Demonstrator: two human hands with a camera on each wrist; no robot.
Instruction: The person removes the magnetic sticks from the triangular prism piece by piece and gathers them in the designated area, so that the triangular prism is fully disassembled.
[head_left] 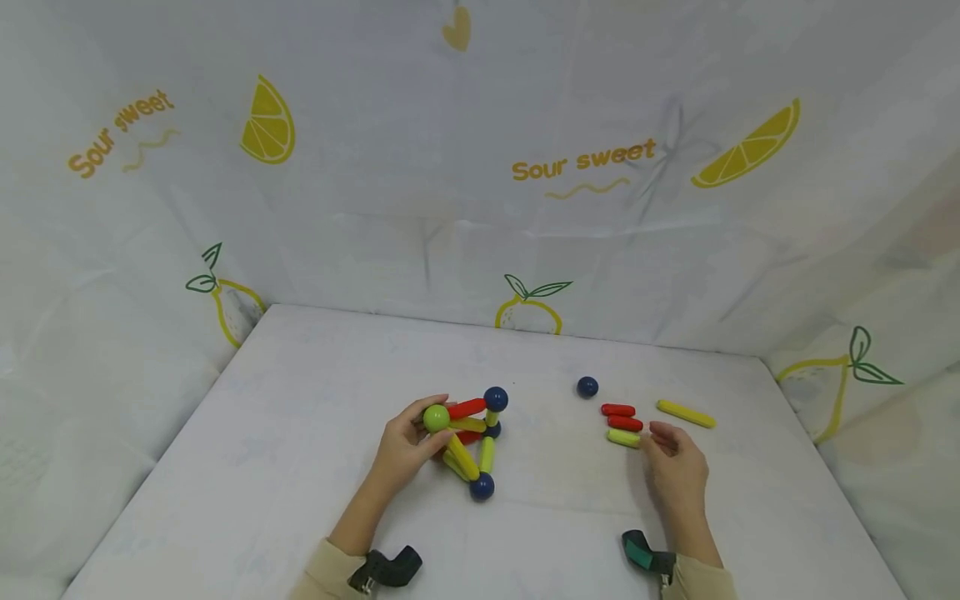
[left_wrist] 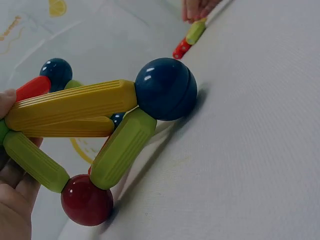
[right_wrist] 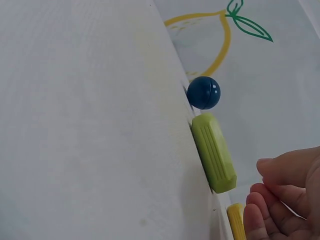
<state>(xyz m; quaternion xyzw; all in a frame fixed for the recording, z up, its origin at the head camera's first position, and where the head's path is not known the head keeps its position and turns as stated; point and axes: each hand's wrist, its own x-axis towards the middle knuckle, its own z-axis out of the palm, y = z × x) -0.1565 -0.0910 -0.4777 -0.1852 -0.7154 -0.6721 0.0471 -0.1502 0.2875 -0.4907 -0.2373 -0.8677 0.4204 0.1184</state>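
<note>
My left hand (head_left: 401,446) grips a frame of magnetic rods and balls around its green ball (head_left: 437,418). In the head view, red rods (head_left: 467,408), yellow rods (head_left: 463,457) and light green rods (head_left: 487,455) join it to blue balls (head_left: 482,487). A dark red ball (left_wrist: 87,200) forms a lower corner in the left wrist view. My right hand (head_left: 677,468) holds nothing, its fingers loosely bent beside the near end of a loose light green rod (head_left: 624,437). That rod (right_wrist: 214,152) lies just off the fingertips in the right wrist view.
Two loose red rods (head_left: 618,410) lie just beyond the green one. A loose blue ball (head_left: 587,387) sits farther back, and a long yellow rod (head_left: 686,413) lies to the right. White lemon-print cloth (head_left: 420,267) rises behind the white table (head_left: 555,542).
</note>
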